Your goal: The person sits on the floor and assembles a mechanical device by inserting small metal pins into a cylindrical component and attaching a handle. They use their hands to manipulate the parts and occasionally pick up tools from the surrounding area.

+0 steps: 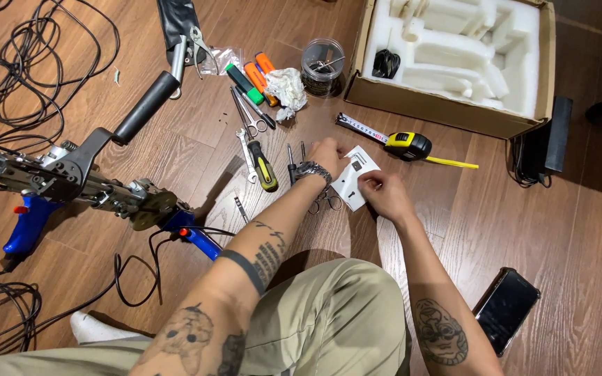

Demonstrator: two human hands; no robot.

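A small white card package [354, 179] lies on the wooden floor in front of my knee. My left hand [327, 154], with a metal watch on the wrist, rests its fingers on the card's upper left corner. My right hand [383, 193] pinches the card's right edge. Small scissors [323, 202] lie just under my left wrist. Two small screwdrivers [295, 161] lie to the left of my left hand, and a yellow-and-black-handled screwdriver [263, 166] lies beyond them.
A yellow tape measure [407, 145] lies extended behind the card. A cardboard box with white foam [454, 49] stands at the back right. A blue-handled machine [71, 182] with cables sits left. A phone [506, 310] lies right. Markers, pliers and a jar [322, 66] lie behind.
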